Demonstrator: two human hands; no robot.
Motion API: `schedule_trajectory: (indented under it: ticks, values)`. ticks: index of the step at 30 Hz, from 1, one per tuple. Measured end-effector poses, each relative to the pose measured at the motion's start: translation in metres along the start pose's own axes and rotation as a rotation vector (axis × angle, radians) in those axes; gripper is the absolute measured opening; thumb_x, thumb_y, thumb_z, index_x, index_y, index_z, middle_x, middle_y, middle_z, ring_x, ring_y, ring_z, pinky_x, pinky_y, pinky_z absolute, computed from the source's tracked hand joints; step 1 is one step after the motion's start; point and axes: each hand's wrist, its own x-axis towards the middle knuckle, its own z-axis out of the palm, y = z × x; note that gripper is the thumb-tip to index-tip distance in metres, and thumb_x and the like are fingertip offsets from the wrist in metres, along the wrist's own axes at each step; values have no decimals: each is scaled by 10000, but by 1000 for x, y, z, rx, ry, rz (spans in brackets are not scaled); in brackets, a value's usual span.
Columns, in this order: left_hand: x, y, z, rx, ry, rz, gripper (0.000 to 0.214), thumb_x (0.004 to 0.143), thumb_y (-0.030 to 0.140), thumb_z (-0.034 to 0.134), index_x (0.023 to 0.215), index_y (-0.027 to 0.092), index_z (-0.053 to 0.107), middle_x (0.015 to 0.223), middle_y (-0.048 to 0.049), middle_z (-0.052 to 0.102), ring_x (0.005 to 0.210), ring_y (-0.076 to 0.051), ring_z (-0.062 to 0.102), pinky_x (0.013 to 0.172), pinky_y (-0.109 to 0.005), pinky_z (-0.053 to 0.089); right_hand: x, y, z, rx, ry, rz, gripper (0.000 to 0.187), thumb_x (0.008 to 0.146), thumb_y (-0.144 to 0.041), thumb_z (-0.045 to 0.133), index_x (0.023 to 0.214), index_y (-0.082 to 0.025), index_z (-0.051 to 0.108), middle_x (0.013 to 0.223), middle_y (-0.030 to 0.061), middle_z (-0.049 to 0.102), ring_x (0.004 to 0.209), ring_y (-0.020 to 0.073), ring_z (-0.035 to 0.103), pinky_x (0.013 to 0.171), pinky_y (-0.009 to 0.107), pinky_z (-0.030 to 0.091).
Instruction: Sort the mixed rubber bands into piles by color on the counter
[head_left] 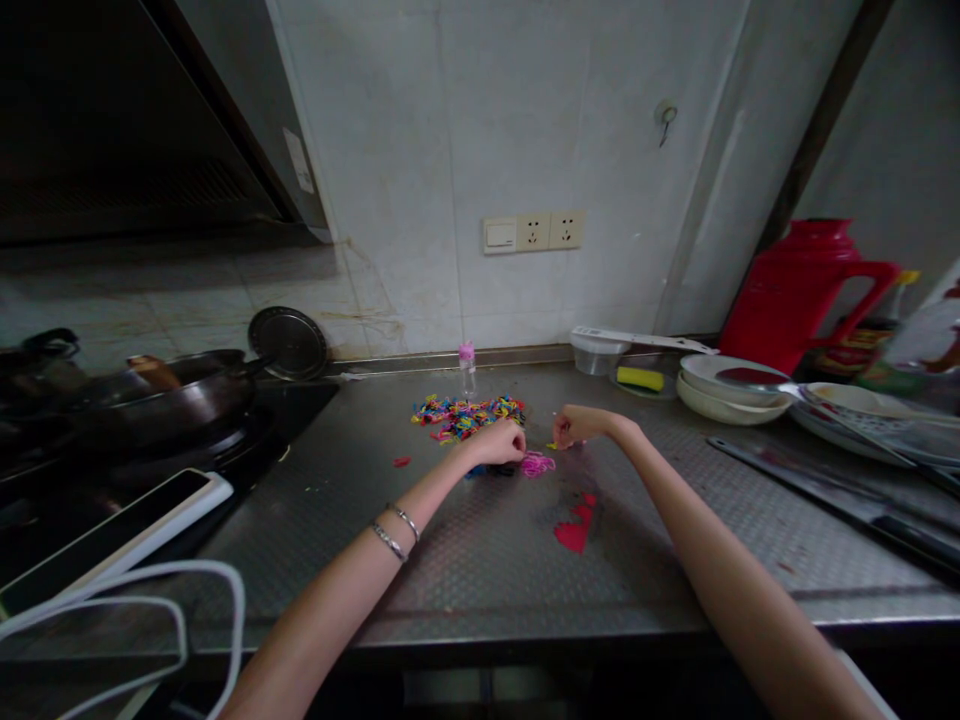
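My left hand [496,443], with two silver bangles [397,532] on its forearm, is closed with fingertips pinched beside a small heap of pink rubber bands [537,463]. Dark rubber bands [501,469] lie partly hidden under it. Just behind spreads a mixed pile of coloured rubber bands [450,416]. My right hand [576,425] points down, fingers drawn together, over a few yellow bands [552,446]. What either hand pinches is too small to make out. A clear little bottle with a pink cap [467,368] stands upright behind the pile.
Torn red pieces [576,525] and a red scrap [402,461] lie on the metal counter [465,590]. A stove with a pan [180,395] is at left, near a white cable [236,600]. Right are stacked bowls [727,400], a knife [810,495], a sponge [640,379] and a red thermos [787,295].
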Motion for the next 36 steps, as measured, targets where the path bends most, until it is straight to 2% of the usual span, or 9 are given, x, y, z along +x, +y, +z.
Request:
schedule_trajectory:
  ticks: [9, 13, 17, 20, 25, 28, 32, 36]
  values:
    - [8, 1, 13, -153, 13, 61, 212, 681, 220, 560, 817, 110, 679, 739, -52, 664, 631, -112, 556, 571, -184, 377, -2, -2, -1, 32, -9, 33, 236, 566, -233, 529, 719, -120, 669, 625, 29, 631, 525, 97, 506, 463, 170, 357]
    - [6, 0, 6, -241, 38, 80, 233, 697, 241, 555, 830, 95, 679, 750, -61, 667, 648, -119, 556, 583, -189, 385, -5, -9, -1, -2, 3, 49, 222, 568, -233, 528, 697, -117, 666, 611, 31, 627, 524, 99, 507, 458, 171, 347]
    - [0, -4, -5, -280, 146, 38, 251, 720, 263, 538, 830, 91, 683, 760, -69, 671, 664, -128, 561, 612, -203, 393, -7, -15, -1, -41, 14, 68, 211, 553, -206, 515, 677, -123, 664, 592, 22, 622, 515, 98, 503, 447, 169, 330]
    - [-6, -17, -12, -310, 222, 16, 264, 738, 274, 517, 825, 88, 684, 785, -78, 672, 684, -134, 566, 640, -217, 401, -7, -15, 0, -26, 20, 64, 215, 540, -190, 495, 660, -121, 659, 589, 21, 618, 513, 102, 502, 442, 174, 328]
    - [-21, -49, -24, -335, 302, -48, 285, 740, 308, 510, 802, 91, 684, 769, -75, 671, 666, -138, 561, 627, -229, 402, -5, -10, 2, 9, 19, 27, 196, 536, -189, 467, 613, -122, 635, 554, 6, 591, 510, 99, 500, 453, 173, 339]
    - [-33, -67, -32, -337, 368, -128, 300, 732, 330, 514, 820, 101, 687, 750, -60, 670, 654, -134, 554, 611, -223, 392, -3, -6, 3, 45, 20, 13, 187, 534, -199, 474, 608, -116, 625, 545, 2, 578, 498, 94, 490, 450, 171, 340]
    - [-46, -89, -37, -343, 447, -278, 315, 725, 344, 498, 794, 105, 692, 613, -28, 634, 570, -114, 508, 544, -208, 360, -3, -2, 3, 87, 14, -13, 180, 534, -210, 487, 602, -114, 624, 560, 3, 582, 514, 91, 488, 460, 165, 348]
    - [-54, -104, -37, -417, 511, -336, 291, 699, 315, 514, 756, 91, 689, 609, -36, 628, 558, -103, 487, 514, -195, 336, -5, 0, 2, 107, 39, -14, 214, 546, -223, 485, 640, -114, 643, 586, 9, 597, 542, 98, 499, 480, 165, 369]
